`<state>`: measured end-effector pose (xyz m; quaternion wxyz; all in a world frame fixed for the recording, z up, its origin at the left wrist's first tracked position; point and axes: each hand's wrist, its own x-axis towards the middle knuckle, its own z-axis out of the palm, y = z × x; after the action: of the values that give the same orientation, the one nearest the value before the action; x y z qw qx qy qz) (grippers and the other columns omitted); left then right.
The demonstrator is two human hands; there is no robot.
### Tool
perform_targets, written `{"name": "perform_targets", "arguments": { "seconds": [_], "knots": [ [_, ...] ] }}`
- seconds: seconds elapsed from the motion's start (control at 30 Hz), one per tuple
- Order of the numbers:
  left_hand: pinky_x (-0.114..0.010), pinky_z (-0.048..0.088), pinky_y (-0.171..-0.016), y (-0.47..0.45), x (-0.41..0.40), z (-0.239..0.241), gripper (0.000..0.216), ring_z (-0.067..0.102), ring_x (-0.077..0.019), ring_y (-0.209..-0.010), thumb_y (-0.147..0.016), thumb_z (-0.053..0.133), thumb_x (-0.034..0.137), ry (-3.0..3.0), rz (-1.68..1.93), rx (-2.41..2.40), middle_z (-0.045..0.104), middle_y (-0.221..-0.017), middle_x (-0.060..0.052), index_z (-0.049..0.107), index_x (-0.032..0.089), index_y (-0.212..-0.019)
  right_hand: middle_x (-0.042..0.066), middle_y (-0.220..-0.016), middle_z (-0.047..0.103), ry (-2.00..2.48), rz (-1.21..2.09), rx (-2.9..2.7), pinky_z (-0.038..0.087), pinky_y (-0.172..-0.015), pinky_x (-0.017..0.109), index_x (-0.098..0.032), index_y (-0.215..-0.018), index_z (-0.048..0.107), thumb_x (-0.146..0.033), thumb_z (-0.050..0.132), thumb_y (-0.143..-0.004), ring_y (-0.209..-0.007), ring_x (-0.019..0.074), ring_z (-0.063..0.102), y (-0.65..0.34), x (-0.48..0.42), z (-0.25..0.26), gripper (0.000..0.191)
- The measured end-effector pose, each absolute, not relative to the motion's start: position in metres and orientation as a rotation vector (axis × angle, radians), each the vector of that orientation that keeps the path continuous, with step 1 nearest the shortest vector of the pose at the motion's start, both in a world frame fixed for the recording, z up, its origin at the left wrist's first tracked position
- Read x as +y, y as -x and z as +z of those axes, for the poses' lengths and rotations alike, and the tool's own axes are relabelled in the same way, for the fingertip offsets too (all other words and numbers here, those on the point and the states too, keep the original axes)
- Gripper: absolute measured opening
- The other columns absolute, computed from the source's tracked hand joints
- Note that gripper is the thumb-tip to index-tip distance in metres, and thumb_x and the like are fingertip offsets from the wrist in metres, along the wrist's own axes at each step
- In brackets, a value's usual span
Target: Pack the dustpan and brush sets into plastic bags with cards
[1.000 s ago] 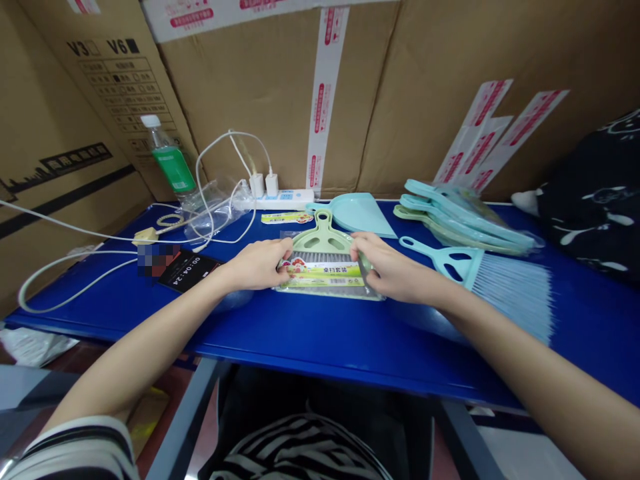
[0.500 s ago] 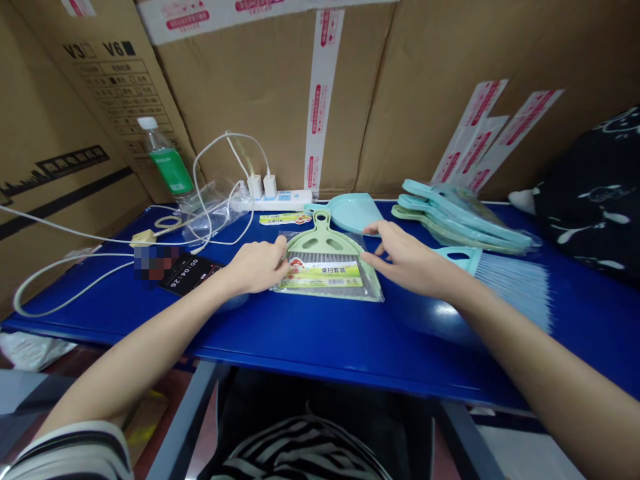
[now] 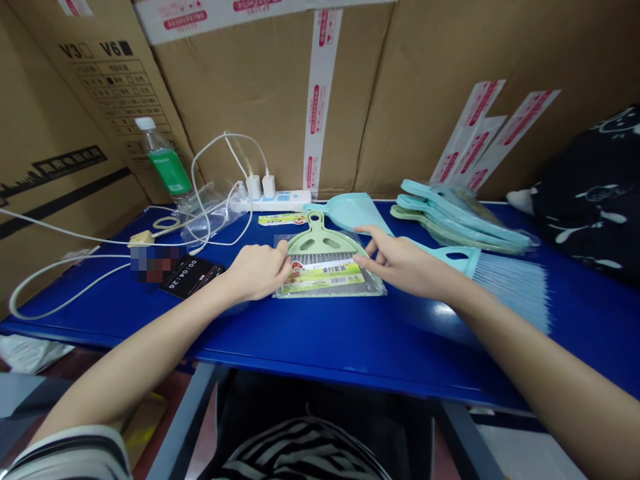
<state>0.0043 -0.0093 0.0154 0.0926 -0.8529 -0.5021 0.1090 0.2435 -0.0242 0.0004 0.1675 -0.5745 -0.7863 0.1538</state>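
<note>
A green dustpan and brush set in a clear plastic bag (image 3: 327, 267) lies flat on the blue table (image 3: 320, 333), with a yellow-green label across it. My left hand (image 3: 260, 270) pinches the bag's left edge. At the bag's upper right corner my right hand (image 3: 397, 260) rests with its fingers stretched out, touching the plastic. A loose light-blue brush (image 3: 505, 280) lies just right of my right hand. A light-blue dustpan (image 3: 350, 210) sits behind the bag.
A stack of bagged blue and green sets (image 3: 460, 217) lies at the back right. A loose label (image 3: 283, 219), a power strip with chargers (image 3: 273, 195), white cables, a green-labelled bottle (image 3: 163, 163) and a phone timer (image 3: 190, 277) are at the left. Cardboard boxes wall the back.
My right hand let go of the bag's right side, lifted, and came down open at its upper right corner. The bag shifted slightly. My left hand kept its grip.
</note>
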Motion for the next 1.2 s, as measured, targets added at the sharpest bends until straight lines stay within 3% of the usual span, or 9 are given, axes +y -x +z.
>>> {"name": "perform_targets", "arguments": {
  "seconds": [0.27, 0.6, 0.77, 0.93, 1.2],
  "knots": [
    [-0.036, 0.046, -0.066, -0.002, -0.012, 0.016, 0.041, 0.066, -0.0254, -0.068, -0.094, 0.02, 0.029, 2.617, 0.297, -1.399, 0.066, -0.069, -0.008, 0.057, 0.014, -0.101, 0.008, -0.086, 0.067, 1.657, 0.589, -2.067, 0.049, -0.058, 0.034, -0.015, -0.135, 0.043, -0.045, 0.045, -0.084, -0.066, 0.0207, 0.061, -0.243, -0.021, 0.002, 0.059],
    [-0.035, 0.045, -0.064, -0.004, -0.019, 0.02, 0.034, 0.064, -0.0249, -0.067, -0.095, 0.023, 0.029, 2.792, 0.323, -1.281, 0.062, -0.065, -0.005, 0.056, 0.019, -0.095, 0.013, -0.108, 0.066, 1.549, 0.859, -1.786, 0.055, -0.073, 0.039, -0.018, -0.121, 0.054, -0.041, 0.052, -0.083, -0.087, 0.0248, 0.067, -0.252, -0.005, -0.008, 0.044],
    [-0.034, 0.043, -0.061, -0.004, -0.021, 0.021, 0.032, 0.063, -0.0241, -0.063, -0.095, 0.023, 0.031, 2.852, 0.309, -1.192, 0.06, -0.062, -0.003, 0.053, 0.02, -0.096, 0.012, -0.11, 0.068, 1.421, 1.008, -1.58, 0.055, -0.083, 0.043, -0.022, -0.112, 0.058, -0.036, 0.052, -0.083, -0.101, 0.0271, 0.066, -0.253, -0.002, -0.008, 0.032],
    [-0.032, 0.04, -0.059, -0.004, -0.021, 0.019, 0.027, 0.06, -0.022, -0.06, -0.095, 0.024, 0.03, 2.912, 0.275, -1.134, 0.057, -0.06, -0.001, 0.05, 0.02, -0.095, 0.008, -0.097, 0.073, 1.322, 1.16, -1.366, 0.057, -0.082, 0.041, -0.027, -0.109, 0.06, -0.024, 0.045, -0.087, -0.101, 0.0248, 0.067, -0.242, -0.006, 0.001, 0.027],
    [-0.03, 0.032, -0.052, -0.003, -0.021, 0.019, 0.015, 0.053, -0.0185, -0.052, -0.091, 0.03, 0.024, 2.965, 0.225, -1.082, 0.048, -0.055, 0.004, 0.045, 0.021, -0.092, 0.011, -0.104, 0.073, 1.241, 1.517, -1.13, 0.053, -0.095, 0.039, -0.018, -0.107, 0.06, -0.008, 0.047, -0.086, -0.099, 0.0203, 0.069, -0.222, -0.01, -0.01, 0.026]
  ]
}}
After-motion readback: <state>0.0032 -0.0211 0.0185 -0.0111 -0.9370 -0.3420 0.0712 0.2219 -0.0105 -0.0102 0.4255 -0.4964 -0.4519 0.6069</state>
